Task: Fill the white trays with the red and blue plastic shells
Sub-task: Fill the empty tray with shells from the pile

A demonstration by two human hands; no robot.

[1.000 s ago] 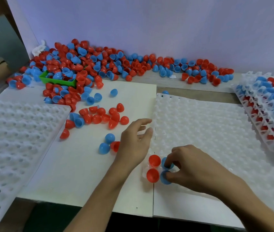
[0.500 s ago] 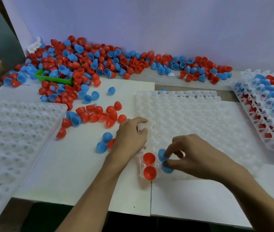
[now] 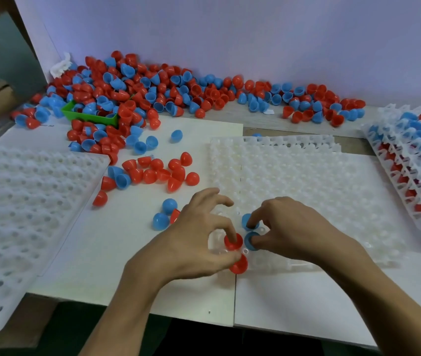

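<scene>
A white tray (image 3: 307, 188) with rows of empty cups lies in the middle of the table. At its near left corner sit two red shells (image 3: 240, 265) and two blue shells (image 3: 246, 219). My left hand (image 3: 199, 240) has its index finger in the upper red shell (image 3: 230, 243) and its thumb against the lower one. My right hand (image 3: 294, 227) has a fingertip on the upper blue shell and pinches the lower blue shell (image 3: 248, 240).
A big pile of red and blue shells (image 3: 152, 91) runs along the back wall around a green bin (image 3: 91, 118). Loose red shells (image 3: 163, 172) and two blue shells (image 3: 160, 220) lie left of the tray. An empty white tray (image 3: 24, 201) lies left; stacked filled trays (image 3: 414, 163) stand right.
The middle tray has slid left over the board seam. My left hand moved from the tray's edge onto the red shells. My right hand stays at the blue shells.
</scene>
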